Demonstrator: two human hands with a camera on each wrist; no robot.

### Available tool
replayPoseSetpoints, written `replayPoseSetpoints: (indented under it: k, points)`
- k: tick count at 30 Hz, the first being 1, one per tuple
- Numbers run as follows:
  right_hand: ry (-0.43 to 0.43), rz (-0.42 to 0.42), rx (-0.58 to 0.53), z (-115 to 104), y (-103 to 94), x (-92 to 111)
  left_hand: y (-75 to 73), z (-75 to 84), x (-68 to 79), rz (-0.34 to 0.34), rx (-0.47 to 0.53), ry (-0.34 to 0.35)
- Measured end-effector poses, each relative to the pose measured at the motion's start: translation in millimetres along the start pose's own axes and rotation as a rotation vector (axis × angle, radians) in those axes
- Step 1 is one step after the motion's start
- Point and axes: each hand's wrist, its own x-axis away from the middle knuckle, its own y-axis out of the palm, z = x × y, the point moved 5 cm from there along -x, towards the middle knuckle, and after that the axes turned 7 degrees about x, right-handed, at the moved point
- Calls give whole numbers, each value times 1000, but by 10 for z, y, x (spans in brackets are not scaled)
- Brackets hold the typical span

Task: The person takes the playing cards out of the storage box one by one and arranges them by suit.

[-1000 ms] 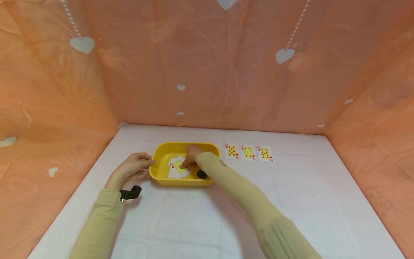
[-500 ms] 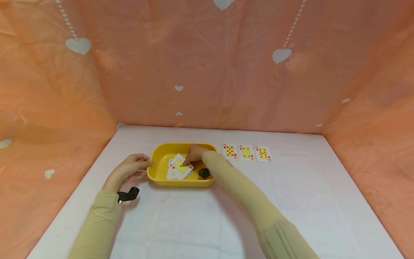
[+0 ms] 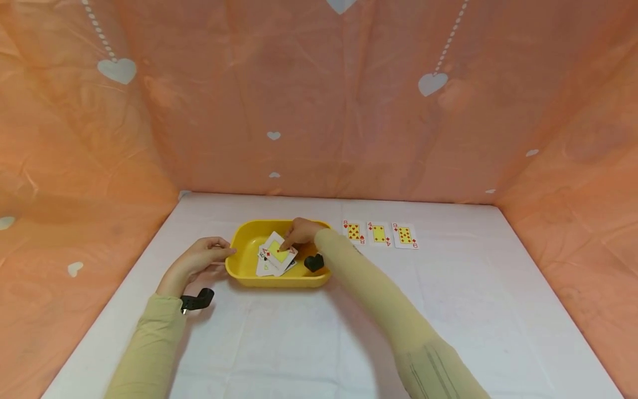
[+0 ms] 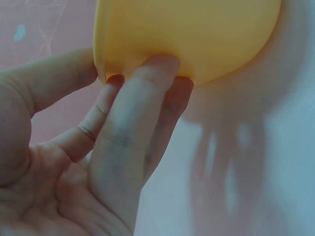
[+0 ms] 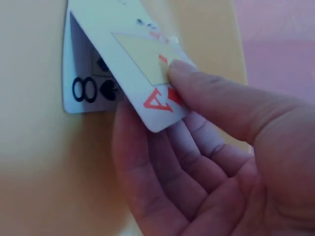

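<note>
My right hand (image 3: 301, 231) is inside a yellow plastic tray (image 3: 279, 282), pinching the ace of diamonds playing card (image 3: 272, 256) between thumb and fingers. In the right wrist view the ace (image 5: 133, 73) is tilted up, with the thumb on its face and the fingers beneath. Behind it lies an eight of spades (image 5: 74, 101); other cards (image 3: 264, 270) in the tray are partly covered. At the tray's left end, my left hand (image 3: 201, 257) grips the rim. The left wrist view has the thumb and fingers (image 4: 133, 113) against the tray's yellow wall (image 4: 162, 29).
On the white-covered table (image 3: 279, 343), right of the tray, an eight of hearts (image 3: 354, 233), a four of diamonds (image 3: 379, 234) and another diamond card (image 3: 405, 236) lie face up in a row. Orange cloth (image 3: 319, 111) with white hearts encloses the back and sides.
The ace of diamonds has turned and risen off the pile in the right hand, uncovering more of the cards below. The left hand keeps its grip on the rim.
</note>
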Motion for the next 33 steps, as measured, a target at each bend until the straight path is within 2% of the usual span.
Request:
replayPoseSetpoints:
  k: [4,9,16,18,26,33]
  points:
    - [-6,3,-38,-29,-59,39,-8,-1,0,1,-7,1]
    - [-35,-55,-87,-32,-132,77,-8,10,-3,-3,-4,-1]
    - [-103,-112,-288,-99,-292,186,8,49,30,-9,1,-13]
    - [-120,-112,-307,-106,-368,238,-4,14,6,-2,-3,-22]
    - [-173,-63,-349,15,-668,538,2,30,7,-6,-7,-15]
    - [-184,35,-417,331,-953,774,3,15,21,-1,-8,-17]
